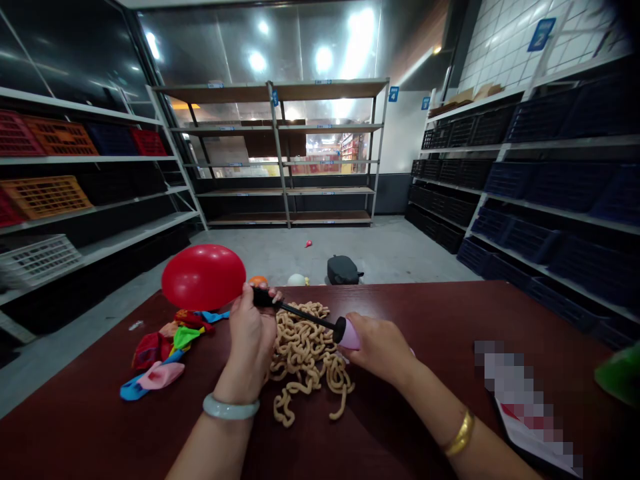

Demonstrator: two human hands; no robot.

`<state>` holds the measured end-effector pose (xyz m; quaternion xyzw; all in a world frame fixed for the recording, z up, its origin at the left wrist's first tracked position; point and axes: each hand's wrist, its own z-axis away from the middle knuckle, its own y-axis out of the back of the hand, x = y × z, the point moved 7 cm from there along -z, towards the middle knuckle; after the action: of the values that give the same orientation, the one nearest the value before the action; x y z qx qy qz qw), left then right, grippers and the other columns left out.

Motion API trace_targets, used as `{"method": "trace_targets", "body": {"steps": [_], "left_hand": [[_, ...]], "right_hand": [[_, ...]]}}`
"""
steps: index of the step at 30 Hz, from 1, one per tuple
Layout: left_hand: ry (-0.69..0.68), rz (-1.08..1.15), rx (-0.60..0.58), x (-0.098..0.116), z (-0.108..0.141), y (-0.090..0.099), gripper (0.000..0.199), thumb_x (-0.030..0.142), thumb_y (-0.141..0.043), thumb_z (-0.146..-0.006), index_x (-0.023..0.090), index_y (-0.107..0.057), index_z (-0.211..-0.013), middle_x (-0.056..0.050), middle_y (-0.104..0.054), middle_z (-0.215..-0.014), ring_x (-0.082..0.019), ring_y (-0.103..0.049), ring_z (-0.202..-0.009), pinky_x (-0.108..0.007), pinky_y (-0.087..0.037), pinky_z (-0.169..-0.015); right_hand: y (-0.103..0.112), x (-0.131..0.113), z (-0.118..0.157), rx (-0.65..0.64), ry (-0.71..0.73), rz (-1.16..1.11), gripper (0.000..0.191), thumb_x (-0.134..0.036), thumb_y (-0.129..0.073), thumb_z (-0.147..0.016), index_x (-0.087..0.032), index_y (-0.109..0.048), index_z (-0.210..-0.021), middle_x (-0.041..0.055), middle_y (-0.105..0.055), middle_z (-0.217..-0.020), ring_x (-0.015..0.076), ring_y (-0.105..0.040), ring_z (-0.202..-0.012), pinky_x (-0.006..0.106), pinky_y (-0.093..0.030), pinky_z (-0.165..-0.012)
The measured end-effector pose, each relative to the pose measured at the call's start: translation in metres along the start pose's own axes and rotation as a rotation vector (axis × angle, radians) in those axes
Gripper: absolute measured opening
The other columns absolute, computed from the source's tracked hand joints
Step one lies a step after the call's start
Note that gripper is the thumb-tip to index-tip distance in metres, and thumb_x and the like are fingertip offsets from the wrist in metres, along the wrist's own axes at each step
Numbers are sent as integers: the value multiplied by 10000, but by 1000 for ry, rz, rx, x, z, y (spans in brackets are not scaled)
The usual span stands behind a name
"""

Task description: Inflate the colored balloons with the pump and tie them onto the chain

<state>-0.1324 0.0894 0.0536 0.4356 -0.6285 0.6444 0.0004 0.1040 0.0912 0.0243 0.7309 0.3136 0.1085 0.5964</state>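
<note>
A red inflated balloon is at the left end of a hand pump, above the table. My left hand is closed around the pump's black nozzle end and the balloon's neck. My right hand grips the pump's light purple body; a black rod shows between the two hands. Beneath them lies a pile of tan, curled, rope-like pieces. Limp balloons in several colours, among them a pink one and a green one, lie left of my left hand.
The dark red table bears a partly pixelated flat object at right. Something green shows at the right edge. Beyond are a dark grey bag on the floor, metal shelves and racks of crates.
</note>
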Motion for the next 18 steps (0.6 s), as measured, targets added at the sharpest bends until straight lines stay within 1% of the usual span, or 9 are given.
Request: {"method": "trace_targets", "body": {"steps": [2,5,8,12,14,16,18], "left_hand": [[-25,10,2,5,-3,2,143,243,-597,-837,157,-515,-758,-12,-514,-687,-132,-508,-600,-266,-427,-549],[-70,32,20,-2,4,2,142,255,-617,-827,168,-514,-782,-8,-517,-698,-125,-508,-608,-246,-415,-545],[-62,40,32,-23,20,-3,165,273,-646,-808,180,-510,-806,-2,-522,-715,-122,-511,-613,-242,-415,-550],[41,11,47,-58,49,-10,177,281,-651,-806,183,-505,-812,0,-531,-735,-121,-524,-627,-266,-448,-602],[99,-2,21,-74,64,-15,168,283,-642,-816,179,-509,-818,-3,-534,-749,-121,-531,-646,-276,-460,-639],[133,-3,-8,-85,74,-20,155,287,-626,-830,177,-517,-835,-5,-534,-762,-117,-530,-658,-276,-462,-661],[144,3,-19,-90,79,-22,151,296,-615,-839,178,-521,-849,-5,-533,-769,-114,-526,-661,-272,-461,-666]], "right_hand": [[1,2,0,-1,-5,23,358,-488,-585,-794,-240,-529,-1044,39,-689,-943,225,-646,-836,284,-350,-633],[2,4,1,-6,-26,62,407,-461,-608,-783,-235,-518,-1109,48,-688,-956,234,-650,-838,294,-369,-647],[2,3,1,-23,-42,78,429,-443,-612,-785,-227,-511,-1141,62,-683,-976,237,-650,-856,300,-385,-671],[1,-2,2,-32,-50,74,422,-435,-603,-791,-232,-501,-1147,61,-675,-987,236,-650,-861,299,-390,-674],[1,-4,2,-34,-54,74,400,-403,-606,-787,-229,-500,-1131,59,-674,-979,235,-650,-856,295,-388,-666],[0,-5,3,-37,-61,72,377,-365,-610,-775,-222,-501,-1106,58,-674,-961,233,-651,-846,289,-382,-656],[0,-7,3,-31,-64,68,360,-353,-609,-768,-217,-501,-1083,58,-675,-944,233,-651,-835,285,-376,-644]]}}
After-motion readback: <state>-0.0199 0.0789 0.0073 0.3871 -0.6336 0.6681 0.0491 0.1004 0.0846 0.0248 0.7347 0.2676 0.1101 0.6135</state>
